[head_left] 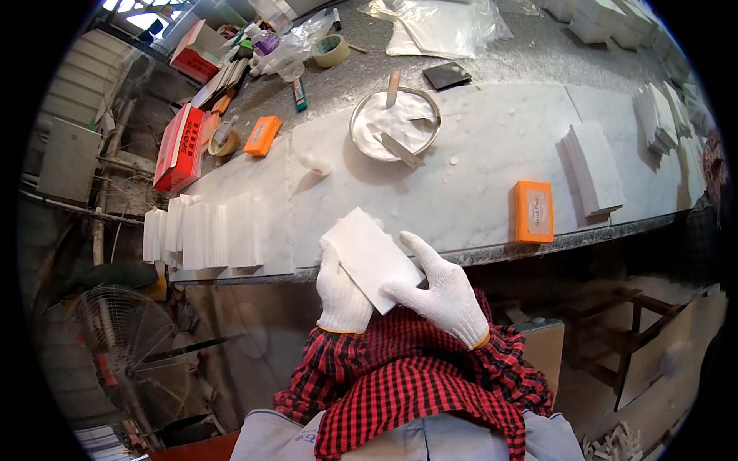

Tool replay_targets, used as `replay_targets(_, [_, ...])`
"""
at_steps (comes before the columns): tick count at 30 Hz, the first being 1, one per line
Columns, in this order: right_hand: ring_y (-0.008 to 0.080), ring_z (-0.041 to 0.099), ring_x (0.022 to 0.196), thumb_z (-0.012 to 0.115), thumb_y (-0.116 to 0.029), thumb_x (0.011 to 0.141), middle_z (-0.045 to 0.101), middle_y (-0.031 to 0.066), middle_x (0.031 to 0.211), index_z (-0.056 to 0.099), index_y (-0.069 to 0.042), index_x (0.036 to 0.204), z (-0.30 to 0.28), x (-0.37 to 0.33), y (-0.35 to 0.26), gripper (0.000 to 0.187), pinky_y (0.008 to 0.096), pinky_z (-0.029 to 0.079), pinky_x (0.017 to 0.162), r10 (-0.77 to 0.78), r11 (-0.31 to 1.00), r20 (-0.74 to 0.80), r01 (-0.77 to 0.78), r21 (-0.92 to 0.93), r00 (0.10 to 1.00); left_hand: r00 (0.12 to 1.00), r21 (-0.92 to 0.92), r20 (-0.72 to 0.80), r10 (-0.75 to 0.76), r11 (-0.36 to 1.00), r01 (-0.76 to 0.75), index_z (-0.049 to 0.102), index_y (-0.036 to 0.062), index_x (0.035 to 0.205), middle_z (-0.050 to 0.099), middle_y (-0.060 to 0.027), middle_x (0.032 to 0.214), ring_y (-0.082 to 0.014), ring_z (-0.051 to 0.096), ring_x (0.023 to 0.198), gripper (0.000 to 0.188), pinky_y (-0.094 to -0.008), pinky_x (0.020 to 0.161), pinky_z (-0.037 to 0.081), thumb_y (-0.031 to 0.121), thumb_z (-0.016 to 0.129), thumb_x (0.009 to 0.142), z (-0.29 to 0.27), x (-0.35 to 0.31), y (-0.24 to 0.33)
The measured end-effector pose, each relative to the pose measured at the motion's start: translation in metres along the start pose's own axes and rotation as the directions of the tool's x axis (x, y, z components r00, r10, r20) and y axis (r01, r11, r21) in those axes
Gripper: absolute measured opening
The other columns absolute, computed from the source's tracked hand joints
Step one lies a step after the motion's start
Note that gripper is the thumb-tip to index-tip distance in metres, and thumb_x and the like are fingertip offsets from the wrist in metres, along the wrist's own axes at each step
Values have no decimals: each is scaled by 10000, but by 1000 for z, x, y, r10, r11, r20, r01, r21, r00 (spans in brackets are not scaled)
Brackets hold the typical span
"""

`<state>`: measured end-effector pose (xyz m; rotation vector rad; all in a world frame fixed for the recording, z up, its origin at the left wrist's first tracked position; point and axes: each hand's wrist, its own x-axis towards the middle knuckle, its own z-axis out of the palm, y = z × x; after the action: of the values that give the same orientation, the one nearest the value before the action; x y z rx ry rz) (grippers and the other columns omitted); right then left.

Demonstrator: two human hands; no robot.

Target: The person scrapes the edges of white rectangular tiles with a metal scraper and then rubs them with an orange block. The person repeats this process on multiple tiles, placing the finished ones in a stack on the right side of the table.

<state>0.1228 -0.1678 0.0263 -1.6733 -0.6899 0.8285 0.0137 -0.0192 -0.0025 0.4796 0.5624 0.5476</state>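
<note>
In front of my body, just off the table's near edge, I hold a thin white rectangular tile (pixel 372 257) tilted. My left hand (pixel 342 296), in a white knit glove, is closed around its left side, with most fingers hidden beneath. My right hand (pixel 444 293), gloved the same way, is at the tile's lower right edge. Its thumb lies against the tile there, and its forefinger stretches away from the thumb. Beyond my hands stands a metal bowl (pixel 354 134) of white paste or powder, with a wooden-handled tool (pixel 393 88) and a flat metal scraper (pixel 402 150) in it.
White tiles stand in rows on the left (pixel 223 234) and lie stacked on the right (pixel 596 169). An orange hand pad (pixel 533 212) sits near the table's front edge. Farther back are another orange block (pixel 262 136), a red box (pixel 178 148) and a tape roll (pixel 330 51). A fan (pixel 131 353) stands lower left.
</note>
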Motion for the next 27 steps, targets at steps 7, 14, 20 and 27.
replay_targets(7, [390,732,1132,851,-441,807,734,216,1265,507,-55,1529,5,23,14,888,429,577,960,-4,999,-12,4,-54,1000,999,45,-43,-4,999,6,306,103,1636,469,-229,1576,-411,508,1412,682,-586,1189,427,569,272,1139,10,2,-9])
replay_targets(14, [398,737,1091,815,-515,804,744,210,1232,529,-84,1510,-4,46,14,875,461,577,938,24,983,64,-12,-184,998,995,30,-50,-85,996,86,338,105,1617,474,-197,1580,-389,485,1445,638,-561,1207,409,535,325,1146,8,7,-6])
replay_targets(20, [401,738,1060,750,-494,881,756,220,1172,597,-51,1447,-9,60,5,736,450,572,925,103,980,78,-87,-177,992,993,28,46,-112,993,111,342,97,1615,479,-194,1577,-369,497,1437,640,-540,1211,410,531,338,1146,17,5,-2])
replay_targets(27, [221,725,1024,535,-208,1086,787,169,1106,686,42,1311,-3,52,15,369,340,548,943,171,935,-119,-123,333,978,988,12,48,-146,989,145,333,102,1620,487,-180,1575,-362,513,1428,623,-551,1193,440,513,316,1152,26,6,-2])
